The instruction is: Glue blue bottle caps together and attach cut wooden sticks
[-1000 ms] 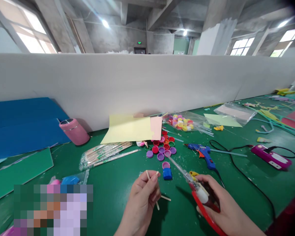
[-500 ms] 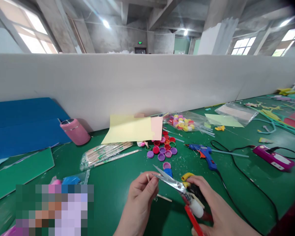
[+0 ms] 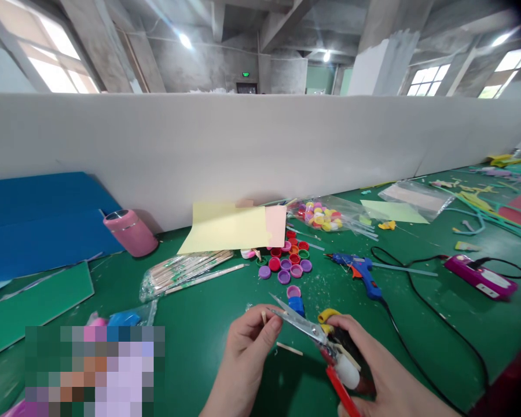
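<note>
Left hand point(image 3: 252, 347), lower centre: thumb and forefinger pinching a thin wooden stick point(image 3: 264, 317). Right hand point(image 3: 381, 365), lower right: fingers gripping scissors point(image 3: 304, 325), blades standing parted beside the left fingertips. Loose stick piece point(image 3: 290, 348): lying between, lower centre.

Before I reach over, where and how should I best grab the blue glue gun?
Probably by its handle, coming from the near right with the right hand, once the scissors are down. The glue gun lies with its nozzle pointing left, and the handle slants toward you. Stay clear of the nozzle, and mind the cord at the handle's end.
</note>
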The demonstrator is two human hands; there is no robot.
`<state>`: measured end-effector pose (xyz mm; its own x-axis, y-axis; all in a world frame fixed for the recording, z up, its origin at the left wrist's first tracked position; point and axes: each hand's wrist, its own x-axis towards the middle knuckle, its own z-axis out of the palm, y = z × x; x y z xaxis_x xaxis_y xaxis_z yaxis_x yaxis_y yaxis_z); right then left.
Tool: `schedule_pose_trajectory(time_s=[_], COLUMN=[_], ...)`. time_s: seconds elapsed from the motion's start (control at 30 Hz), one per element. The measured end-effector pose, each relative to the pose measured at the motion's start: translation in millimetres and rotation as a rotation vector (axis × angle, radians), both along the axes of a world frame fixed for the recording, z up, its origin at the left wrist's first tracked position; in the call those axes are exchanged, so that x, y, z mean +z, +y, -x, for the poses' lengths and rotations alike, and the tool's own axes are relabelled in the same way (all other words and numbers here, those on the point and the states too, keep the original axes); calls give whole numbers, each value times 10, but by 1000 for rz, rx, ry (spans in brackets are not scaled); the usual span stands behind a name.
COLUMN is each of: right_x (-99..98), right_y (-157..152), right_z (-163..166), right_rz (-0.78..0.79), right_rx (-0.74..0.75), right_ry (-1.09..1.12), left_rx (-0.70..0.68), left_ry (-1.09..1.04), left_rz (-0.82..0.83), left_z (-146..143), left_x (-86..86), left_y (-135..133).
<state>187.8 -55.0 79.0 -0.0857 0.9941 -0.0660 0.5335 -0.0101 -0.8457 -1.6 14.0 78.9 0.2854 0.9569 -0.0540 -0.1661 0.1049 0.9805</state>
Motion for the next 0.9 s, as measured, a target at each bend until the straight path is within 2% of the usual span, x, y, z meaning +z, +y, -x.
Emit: schedule_pose_trajectory(time_s=[0.17, 0.33, 0.57, 0.9], right_x=[47, 66, 62, -92], right_y=[8, 47, 54, 49], right_z=[53, 70, 117, 93], right_rz=[19, -13, 46, 25], right_rx=[36, 74, 67, 95], right_ry=[35, -147, -184, -205], left_rx=[-54, -75, -21, 11], left_ry=[61, 76, 89, 75], left_rz=[-58, -90, -119, -114], left_z=[16, 15, -31, -37], left_x=[10, 48, 76, 40], left_y=[8, 5, -9, -44])
